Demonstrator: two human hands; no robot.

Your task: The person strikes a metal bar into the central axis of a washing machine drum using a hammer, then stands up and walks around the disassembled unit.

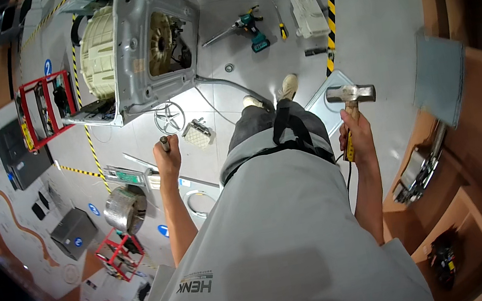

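My left hand (168, 156) is closed round a short metal rod (164, 142), held upright left of my legs. My right hand (356, 136) grips a hammer (350, 94) by its handle, with the steel head uppermost; something yellow and black shows below the fingers. Above my left hand stands a grey metal appliance cabinet (139, 97), tilted open, with a cream plastic tub (96, 57) inside. A spoked metal wheel (169, 117) and a small pale part (196, 133) lie on the floor near my left hand.
A cordless drill (255, 35), screwdriver (282, 27) and white plastic part (308, 13) lie ahead. A grey hose (231, 83) runs to my feet. Red racks (38, 109) and a steel drum (122, 210) are at left, wooden shelving (468, 166) at right.
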